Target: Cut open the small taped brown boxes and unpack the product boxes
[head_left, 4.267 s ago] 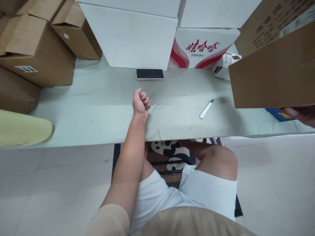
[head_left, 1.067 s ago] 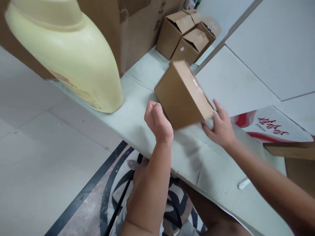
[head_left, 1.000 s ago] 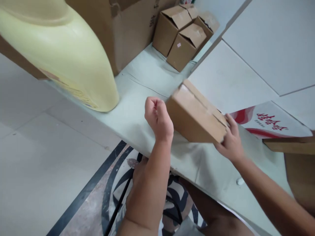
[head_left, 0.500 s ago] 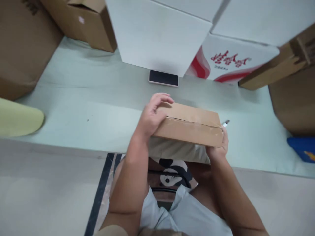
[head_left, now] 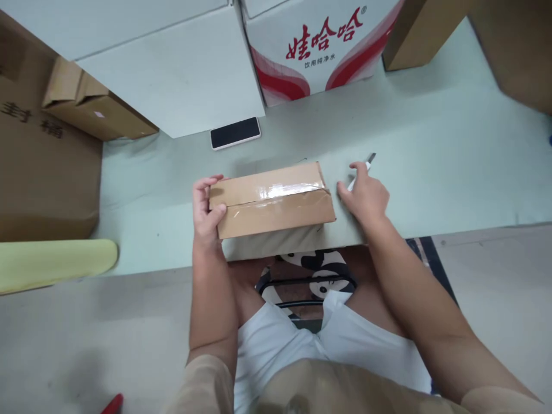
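Note:
A flat brown cardboard box is in front of me at the table's near edge, with a seam and shiny clear tape along its top. My left hand grips its left end, thumb on top and fingers round the far side. To the right of the box, apart from it, my right hand is closed round a white utility knife. The knife's blade end points away to the upper right. My palm and fingers hide part of its handle.
A phone lies beyond the box, before a large white carton. A red-and-white carton and brown cartons line the back. A pale yellow object is at the left edge of the table.
My right hand has let go of the box's right end and moved onto the utility knife. My left hand still holds the box. The view has turned and shifted right.

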`<action>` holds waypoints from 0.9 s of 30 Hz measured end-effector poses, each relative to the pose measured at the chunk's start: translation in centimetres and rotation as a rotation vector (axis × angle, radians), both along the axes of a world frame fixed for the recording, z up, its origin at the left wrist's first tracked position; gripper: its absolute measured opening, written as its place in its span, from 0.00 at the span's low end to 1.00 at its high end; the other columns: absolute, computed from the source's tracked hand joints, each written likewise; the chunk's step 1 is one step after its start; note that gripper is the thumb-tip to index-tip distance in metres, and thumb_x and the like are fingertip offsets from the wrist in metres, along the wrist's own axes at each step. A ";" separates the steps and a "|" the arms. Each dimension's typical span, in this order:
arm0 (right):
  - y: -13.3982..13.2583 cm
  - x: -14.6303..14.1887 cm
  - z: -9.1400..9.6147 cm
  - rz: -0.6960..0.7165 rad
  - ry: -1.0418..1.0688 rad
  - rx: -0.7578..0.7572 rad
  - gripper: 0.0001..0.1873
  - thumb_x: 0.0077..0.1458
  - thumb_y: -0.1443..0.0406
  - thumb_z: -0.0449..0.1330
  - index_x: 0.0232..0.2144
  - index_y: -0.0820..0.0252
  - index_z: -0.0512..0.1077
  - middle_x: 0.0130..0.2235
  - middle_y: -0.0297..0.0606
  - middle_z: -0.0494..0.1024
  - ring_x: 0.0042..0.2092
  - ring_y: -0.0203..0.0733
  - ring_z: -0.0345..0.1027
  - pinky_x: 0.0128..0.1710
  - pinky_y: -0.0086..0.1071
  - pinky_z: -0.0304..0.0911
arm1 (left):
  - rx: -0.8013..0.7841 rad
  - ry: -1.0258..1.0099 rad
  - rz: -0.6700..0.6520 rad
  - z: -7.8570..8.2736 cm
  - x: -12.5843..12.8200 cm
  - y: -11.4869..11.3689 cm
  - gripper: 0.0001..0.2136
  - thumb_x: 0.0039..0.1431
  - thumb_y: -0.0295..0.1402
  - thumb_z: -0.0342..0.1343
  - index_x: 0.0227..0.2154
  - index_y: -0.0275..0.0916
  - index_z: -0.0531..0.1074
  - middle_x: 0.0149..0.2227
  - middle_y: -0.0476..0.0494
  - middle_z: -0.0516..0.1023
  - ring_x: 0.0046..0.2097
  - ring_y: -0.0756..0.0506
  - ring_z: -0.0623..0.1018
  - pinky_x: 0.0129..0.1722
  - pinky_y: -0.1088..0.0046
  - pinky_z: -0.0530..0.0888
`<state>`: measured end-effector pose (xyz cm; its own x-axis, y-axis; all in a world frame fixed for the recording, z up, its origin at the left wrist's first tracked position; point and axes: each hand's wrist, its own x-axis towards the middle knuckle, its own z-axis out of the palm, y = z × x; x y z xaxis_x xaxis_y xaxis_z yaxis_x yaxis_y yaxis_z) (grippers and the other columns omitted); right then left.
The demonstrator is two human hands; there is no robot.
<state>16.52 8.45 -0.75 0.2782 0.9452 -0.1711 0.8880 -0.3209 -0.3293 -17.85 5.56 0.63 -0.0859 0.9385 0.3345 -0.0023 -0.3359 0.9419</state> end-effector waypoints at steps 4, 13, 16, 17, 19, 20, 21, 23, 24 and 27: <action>0.5 0.5 0.4 -0.061 -0.006 -0.034 0.32 0.58 0.53 0.55 0.63 0.54 0.65 0.38 0.50 0.78 0.36 0.50 0.69 0.39 0.43 0.64 | -0.014 0.037 -0.083 -0.6 0.8 -0.3 0.31 0.43 0.50 0.72 0.51 0.52 0.73 0.57 0.45 0.74 0.52 0.42 0.76 0.49 0.66 0.75; 1.4 -0.6 1.6 -0.151 0.620 0.521 0.27 0.48 0.66 0.49 0.53 0.58 0.66 0.26 0.32 0.70 0.27 0.38 0.65 0.33 0.35 0.65 | 0.005 0.175 -0.086 -0.5 0.6 -0.4 0.29 0.48 0.50 0.70 0.53 0.52 0.72 0.57 0.46 0.73 0.57 0.40 0.74 0.55 0.64 0.73; 0.1 -1.4 3.9 -0.185 1.071 0.830 0.18 0.50 0.65 0.44 0.43 0.56 0.65 0.25 0.31 0.70 0.23 0.34 0.64 0.24 0.29 0.60 | 0.048 0.203 -0.074 -0.8 0.8 -0.6 0.27 0.51 0.51 0.68 0.53 0.50 0.72 0.56 0.44 0.73 0.58 0.39 0.73 0.58 0.62 0.71; -0.7 -1.5 4.7 -0.155 1.160 0.891 0.15 0.52 0.64 0.44 0.41 0.55 0.65 0.25 0.31 0.71 0.23 0.33 0.65 0.23 0.27 0.59 | 0.071 0.216 -0.068 -0.9 0.9 -0.6 0.27 0.52 0.51 0.67 0.53 0.50 0.72 0.56 0.44 0.73 0.59 0.38 0.73 0.59 0.62 0.71; -2.2 -1.8 6.1 -0.028 1.228 0.955 0.10 0.55 0.62 0.49 0.38 0.51 0.68 0.26 0.27 0.72 0.24 0.31 0.67 0.24 0.26 0.62 | 0.112 0.237 -0.046 -0.9 1.1 -0.8 0.26 0.53 0.52 0.66 0.52 0.49 0.72 0.55 0.43 0.74 0.59 0.38 0.74 0.60 0.60 0.71; -2.9 -2.0 6.6 0.060 1.238 1.005 0.07 0.54 0.60 0.54 0.37 0.49 0.70 0.24 0.24 0.71 0.23 0.30 0.67 0.24 0.24 0.63 | 0.121 0.242 -0.033 -0.9 1.3 -0.9 0.25 0.54 0.52 0.66 0.51 0.48 0.73 0.54 0.42 0.74 0.59 0.37 0.74 0.60 0.59 0.70; -3.5 -2.2 7.0 0.134 1.245 1.049 0.06 0.53 0.59 0.60 0.35 0.48 0.71 0.23 0.22 0.69 0.22 0.29 0.65 0.22 0.24 0.63 | 0.124 0.242 -0.022 -0.7 1.4 -1.0 0.24 0.54 0.52 0.66 0.51 0.48 0.73 0.54 0.42 0.74 0.59 0.37 0.74 0.61 0.58 0.70; -4.3 -3.0 7.6 0.285 1.278 1.145 0.08 0.51 0.57 0.67 0.31 0.48 0.73 0.18 0.21 0.62 0.18 0.28 0.58 0.18 0.23 0.59 | 0.109 0.237 -0.011 -0.2 1.8 -1.1 0.23 0.54 0.52 0.66 0.49 0.48 0.73 0.52 0.42 0.75 0.58 0.36 0.74 0.61 0.55 0.70; -4.6 -3.5 7.9 0.363 1.295 1.173 0.10 0.52 0.54 0.67 0.29 0.50 0.73 0.16 0.22 0.59 0.16 0.29 0.55 0.16 0.24 0.57 | 0.092 0.235 -0.009 0.0 1.9 -1.2 0.23 0.53 0.52 0.66 0.48 0.48 0.74 0.52 0.42 0.75 0.58 0.36 0.74 0.61 0.54 0.70; -5.2 -5.5 8.5 0.452 1.310 1.075 0.12 0.60 0.51 0.63 0.32 0.50 0.74 0.19 0.24 0.62 0.16 0.29 0.57 0.15 0.26 0.57 | 0.019 0.209 0.006 0.7 2.3 -1.2 0.25 0.50 0.57 0.66 0.46 0.47 0.74 0.51 0.41 0.75 0.57 0.34 0.74 0.62 0.52 0.69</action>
<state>11.03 3.23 7.76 0.1876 0.7365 0.6499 -0.1631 0.6758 -0.7188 -15.58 4.32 1.38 -0.0187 0.9313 0.3637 0.1946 -0.3534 0.9150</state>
